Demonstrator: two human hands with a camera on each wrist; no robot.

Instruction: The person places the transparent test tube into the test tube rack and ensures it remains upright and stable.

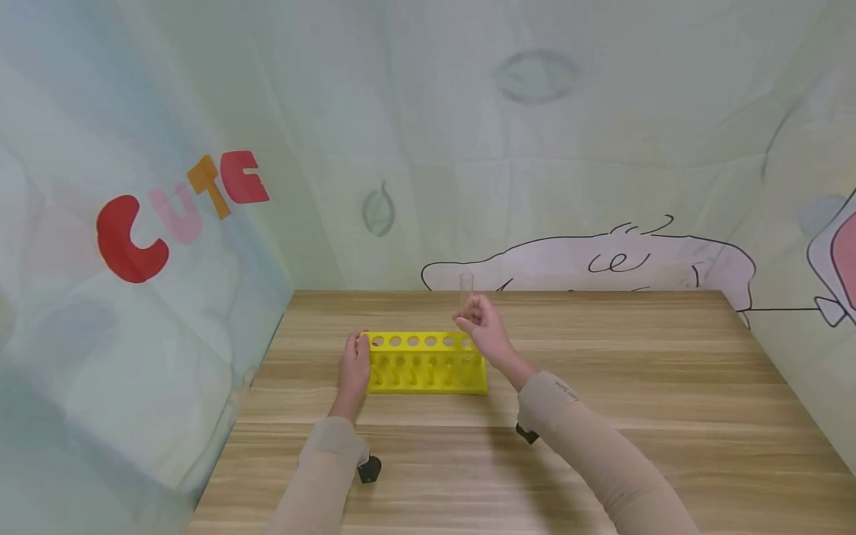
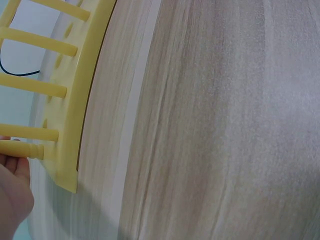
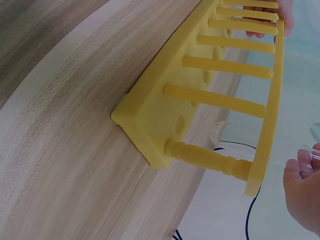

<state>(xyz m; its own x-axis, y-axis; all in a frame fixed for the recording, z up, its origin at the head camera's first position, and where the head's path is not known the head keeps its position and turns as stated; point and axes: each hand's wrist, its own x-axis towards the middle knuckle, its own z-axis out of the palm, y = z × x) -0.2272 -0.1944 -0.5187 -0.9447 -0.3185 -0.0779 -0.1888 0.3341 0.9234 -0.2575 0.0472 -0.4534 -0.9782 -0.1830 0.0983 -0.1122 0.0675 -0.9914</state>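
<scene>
A yellow test tube rack (image 1: 428, 364) with a row of round holes stands on the wooden table (image 1: 669, 386). My left hand (image 1: 354, 368) grips its left end; the fingers (image 3: 270, 15) show behind that end in the right wrist view. My right hand (image 1: 481, 327) pinches a clear glass test tube (image 1: 466, 288) and holds it upright just above the rack's right end. The tube's rounded bottom (image 3: 222, 131) hangs beside the rack's top plate (image 3: 267, 125). In the left wrist view the rack (image 2: 75, 100) and my left hand (image 2: 12, 185) sit at the left edge.
A printed cloth backdrop (image 1: 535, 148) closes off the table at the back and left. The rack's holes look empty. Bare wood stretches to the right of the rack and in front of it.
</scene>
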